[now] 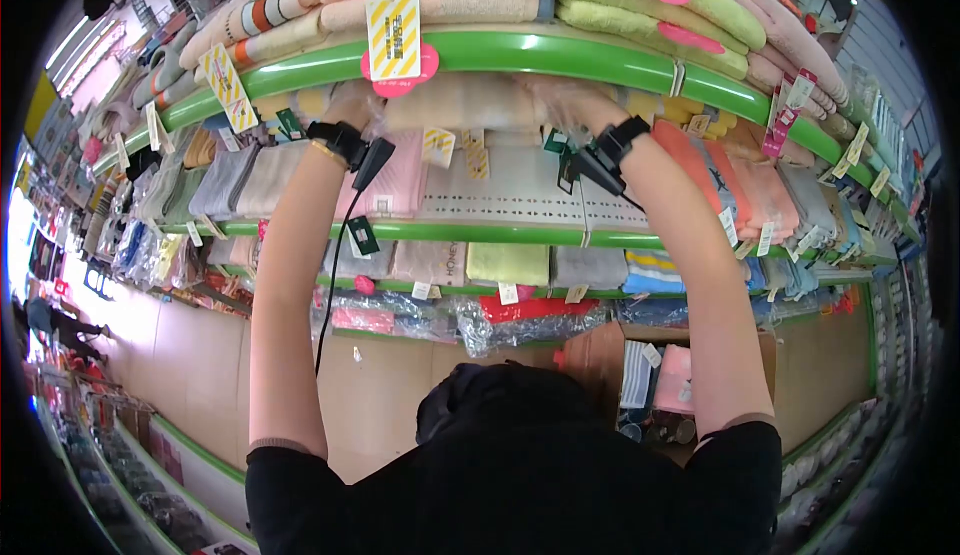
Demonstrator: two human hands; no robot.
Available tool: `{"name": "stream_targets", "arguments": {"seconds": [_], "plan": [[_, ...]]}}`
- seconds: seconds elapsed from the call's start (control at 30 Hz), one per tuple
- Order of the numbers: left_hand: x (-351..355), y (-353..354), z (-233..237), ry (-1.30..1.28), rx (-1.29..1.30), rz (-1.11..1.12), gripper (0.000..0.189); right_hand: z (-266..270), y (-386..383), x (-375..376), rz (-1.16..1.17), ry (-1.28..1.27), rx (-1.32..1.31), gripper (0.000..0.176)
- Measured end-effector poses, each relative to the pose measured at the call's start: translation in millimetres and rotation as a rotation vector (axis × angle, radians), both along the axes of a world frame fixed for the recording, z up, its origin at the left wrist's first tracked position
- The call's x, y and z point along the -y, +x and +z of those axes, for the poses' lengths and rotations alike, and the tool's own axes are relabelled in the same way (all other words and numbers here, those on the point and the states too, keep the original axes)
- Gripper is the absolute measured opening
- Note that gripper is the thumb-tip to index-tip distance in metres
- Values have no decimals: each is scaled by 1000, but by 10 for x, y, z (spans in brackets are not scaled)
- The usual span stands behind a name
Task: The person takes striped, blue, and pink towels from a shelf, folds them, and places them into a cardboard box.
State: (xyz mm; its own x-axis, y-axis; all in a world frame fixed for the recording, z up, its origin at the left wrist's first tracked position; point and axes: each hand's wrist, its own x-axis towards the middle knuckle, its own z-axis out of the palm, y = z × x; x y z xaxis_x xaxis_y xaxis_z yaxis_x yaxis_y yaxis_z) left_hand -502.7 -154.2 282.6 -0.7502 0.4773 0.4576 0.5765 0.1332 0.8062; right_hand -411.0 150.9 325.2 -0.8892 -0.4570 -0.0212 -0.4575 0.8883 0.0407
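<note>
Left hand (352, 107): at the cream towel's (455, 105) left end; finger opening and grip unclear
Right hand (578, 105): at its right end; finger opening and grip unclear
Cream towel: between 2 hands, below the green shelf edge (540, 56)

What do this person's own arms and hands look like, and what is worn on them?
Short black fabric sleeves end above the elbows. By the left hand sit a black wrist strap with a slim black box, a thin black cable and a narrow gold-coloured band. By the right hand is a similar strap and box. The fingers are mostly hidden.
</note>
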Motion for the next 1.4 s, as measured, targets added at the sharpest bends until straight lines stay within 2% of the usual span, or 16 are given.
{"name": "stream_targets", "arguments": {"seconds": [0.07,0.13,0.33,0.57,1.03,1.4], "plan": [[-89,-322,-49,31,188,42,32,20,-97,-109,-46,-155,56,53],[-195,-571,-152,20,281,63,33,4,-163,-149,-52,-194,66,53],[-477,-999,-518,-61,392,89,35,-103,-208,-90,-67,-228,48,51],[-218,-1177,-937,-144,486,73,37,-127,-207,-27,-79,-263,7,49],[-41,-1158,-1126,-172,561,53,42,-255,-137,210,-67,-317,-78,45],[-69,-1177,-927,-159,556,47,46,-231,-71,323,-38,-339,-115,42]]}}
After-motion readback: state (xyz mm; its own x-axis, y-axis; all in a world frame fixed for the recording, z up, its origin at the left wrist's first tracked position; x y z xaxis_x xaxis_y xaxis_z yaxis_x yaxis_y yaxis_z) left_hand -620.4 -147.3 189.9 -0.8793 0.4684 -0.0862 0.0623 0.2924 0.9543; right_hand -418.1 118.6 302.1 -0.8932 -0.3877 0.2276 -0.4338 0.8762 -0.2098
